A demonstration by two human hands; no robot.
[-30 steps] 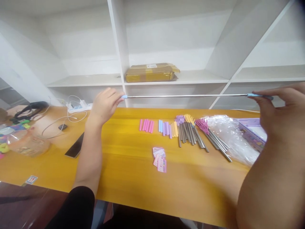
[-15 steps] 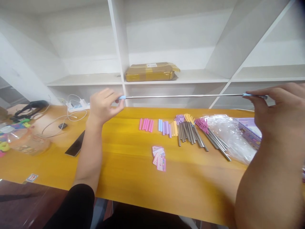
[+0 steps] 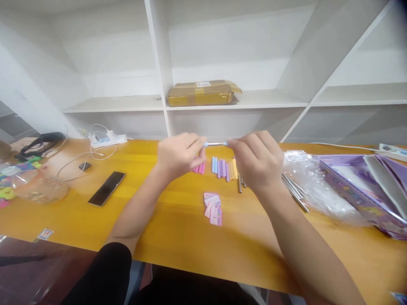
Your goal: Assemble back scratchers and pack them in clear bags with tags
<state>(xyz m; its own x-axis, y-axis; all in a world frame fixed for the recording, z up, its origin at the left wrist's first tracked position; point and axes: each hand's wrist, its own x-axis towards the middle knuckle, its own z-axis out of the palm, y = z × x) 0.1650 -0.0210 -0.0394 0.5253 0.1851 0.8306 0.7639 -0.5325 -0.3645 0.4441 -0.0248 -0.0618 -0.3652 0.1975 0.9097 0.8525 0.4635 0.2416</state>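
- Head view, nearest first: black sleeve (image 3: 104, 271) on the left arm, reaching in over the table (image 3: 178, 241).
- Cards (image 3: 213, 208): small pink pile, fanned, lying below and between the hands. Loose overlap, so their order probably doesn't matter.
- Phone (image 3: 107, 188): flat, left of the left forearm, well apart from the tubes. Looks parked out of the way.
- Left hand (image 3: 182, 154): narrow, thumb and fingers pinching the rod (image 3: 216, 144) at one blue end.
- Right hand (image 3: 260, 159): also narrow, at the rod's other blue end. Fingertips blurred, can't read the exact grip.
- Rod: up off the table, about level, short silver stretch showing between the hands. Pinching both ends likely keeps it straight.
- Behind: pink tubes (image 3: 200, 168) partly hidden by the left hand, then blue tubes (image 3: 214, 165), purple tubes (image 3: 223, 169), yellow tubes (image 3: 233, 169). Grouped by colour, presumably for sorting at a glance.
- Pipes (image 3: 295, 191): metal, showing both sides of the right wrist; the arm hides the rest.
- Bag (image 3: 321, 190): clear, crumpled, just beside the pipes. Purple box (image 3: 352, 192) right of it; contents unclear.
- Power strip (image 3: 111, 140): back left, likely there for cable reach.
- Carton (image 3: 202, 93): taped, lying flat on the shelf (image 3: 270, 99), stable that way.
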